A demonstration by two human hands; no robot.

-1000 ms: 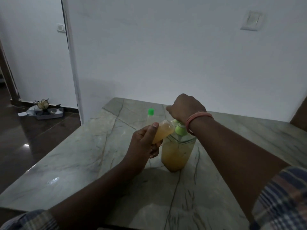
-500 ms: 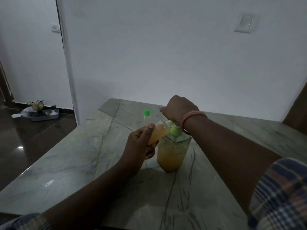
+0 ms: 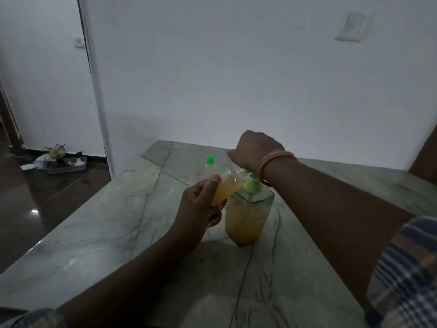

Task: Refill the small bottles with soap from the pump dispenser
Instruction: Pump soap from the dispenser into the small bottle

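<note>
A dim room seen from above a person's two arms, which reach in from the bottom of the frame over a grey marble tabletop [image 3: 94, 233]. At centre, the left hand [image 3: 201, 204] has its grip clamped round a small bottle [image 3: 225, 189] nearly full of amber soap, tilted so that its open mouth points up and right toward the green pump nozzle, apparently to catch what comes out. Just right of it stands the pump dispenser [image 3: 247, 216], a clear square jar roughly two-thirds full of the same soap. The right hand [image 3: 256, 147] sits on top of the pump head with fingers curled down over it, seemingly to press it; the wrist wears a pink bangle [image 3: 272, 162]. Behind the held bottle, slightly above centre, a second small bottle with a green cap [image 3: 209, 163] stands upright, already closed. At left, on the dark floor, lies a tray of clutter [image 3: 61, 159]. A wall switch plate [image 3: 350, 27] shows upper right. Nothing blocks the filling.
</note>
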